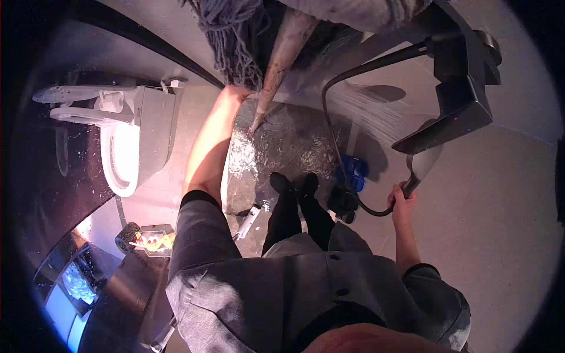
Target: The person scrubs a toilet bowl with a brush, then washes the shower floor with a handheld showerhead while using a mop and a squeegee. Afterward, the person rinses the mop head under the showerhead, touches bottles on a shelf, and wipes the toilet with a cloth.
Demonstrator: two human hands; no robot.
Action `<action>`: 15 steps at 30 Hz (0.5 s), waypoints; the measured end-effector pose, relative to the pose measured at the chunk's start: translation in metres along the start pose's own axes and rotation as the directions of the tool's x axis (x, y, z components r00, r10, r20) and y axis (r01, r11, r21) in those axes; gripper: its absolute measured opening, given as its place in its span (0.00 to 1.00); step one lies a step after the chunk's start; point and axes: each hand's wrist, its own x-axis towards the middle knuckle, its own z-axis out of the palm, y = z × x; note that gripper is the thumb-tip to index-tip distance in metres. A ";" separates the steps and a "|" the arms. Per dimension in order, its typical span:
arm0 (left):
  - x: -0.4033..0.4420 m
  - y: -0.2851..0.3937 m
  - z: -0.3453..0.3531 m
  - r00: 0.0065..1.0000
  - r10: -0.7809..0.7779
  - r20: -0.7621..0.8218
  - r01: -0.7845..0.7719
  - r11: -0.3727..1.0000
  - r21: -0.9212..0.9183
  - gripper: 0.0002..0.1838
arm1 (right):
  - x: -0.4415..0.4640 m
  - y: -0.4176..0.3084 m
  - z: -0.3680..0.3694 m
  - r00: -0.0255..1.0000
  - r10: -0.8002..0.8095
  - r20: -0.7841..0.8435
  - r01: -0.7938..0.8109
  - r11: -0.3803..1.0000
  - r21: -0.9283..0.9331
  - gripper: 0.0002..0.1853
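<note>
- While my right hand (402, 203) is wrapped round the handle of a showerhead (425, 159), its fingers curled tight, my left arm stretches forward to the mop (232, 41) at the top of the head view.
- My left hand (237, 92) runs in behind the mop's grey strands – I see the wrist and a bit of the hand, so I can't tell whether it grips anything.
- The mop is upside down, its stringy head up close to me and its pale, marked pole (285, 59) slanting down to the wet floor (282, 138); I can't tell whether the tip touches it.
- Fine streaks of water (368, 115) fan out between the showerhead and the mop.
- A black hose (327, 112) loops from the black wall fixture (459, 112) round to the handle in my right hand.
- Below me my feet (281, 183) stand side by side in dark coverings, just beyond the wet, glistening patches.
- Near them, to the right, lies something blue (354, 172) – too small to name – and to the left a slim white object (248, 222).
- Farther left is a white toilet (150, 135) with its lid raised, and nearer me a clear box (154, 241) of red and yellow things.
</note>
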 end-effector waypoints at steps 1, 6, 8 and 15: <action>-0.004 -0.005 0.004 0.996 0.059 -0.067 -0.054 0.996 0.065 0.11 | -0.001 -0.002 0.000 1.000 -0.007 0.004 0.007 1.000 -0.004 0.07; -0.024 -0.031 0.022 0.878 0.373 -0.299 -0.193 0.848 0.493 0.14 | -0.001 0.003 -0.005 0.999 -0.014 0.036 0.012 0.999 0.045 0.07; -0.027 -0.049 0.029 0.852 0.444 -0.277 -0.160 0.725 0.670 0.16 | 0.003 0.005 -0.005 1.000 -0.020 0.020 0.019 0.999 0.040 0.07; -0.130 -0.063 0.026 0.792 -0.570 -0.218 0.592 0.804 0.048 0.17 | 0.007 0.006 -0.016 1.000 -0.019 -0.005 0.019 0.999 0.030 0.08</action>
